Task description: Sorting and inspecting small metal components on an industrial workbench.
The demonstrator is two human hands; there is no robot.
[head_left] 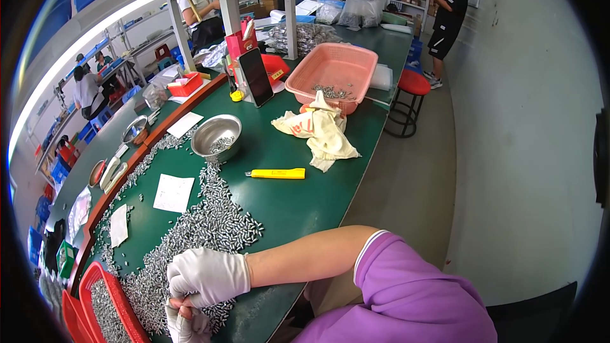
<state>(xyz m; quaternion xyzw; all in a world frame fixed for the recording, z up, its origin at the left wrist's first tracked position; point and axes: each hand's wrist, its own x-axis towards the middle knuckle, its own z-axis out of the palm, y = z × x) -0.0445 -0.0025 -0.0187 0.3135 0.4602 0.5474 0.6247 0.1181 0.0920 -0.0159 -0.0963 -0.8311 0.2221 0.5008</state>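
Note:
My right hand (210, 273), in a white glove, is closed in a pinch over the pile of small shiny metal pins (203, 232) on the green table. Just below it my left hand (187, 327), gloved with bare fingertips showing, is closed too, its fingers meeting those of the right. What lies between the fingers is hidden or too small to name. Left of the hands stands a red plastic basket (119, 295) filled with similar pins. A steel bowl (204, 146) with some pins inside sits beyond the pile.
A yellow utility knife (278, 173), a cream cloth (324, 133) and a pink basket (333, 57) lie toward the far right. White paper (173, 193) rests by the pile. A phone (255, 77) stands upright near the brown divider (140, 160). Other people are farther off.

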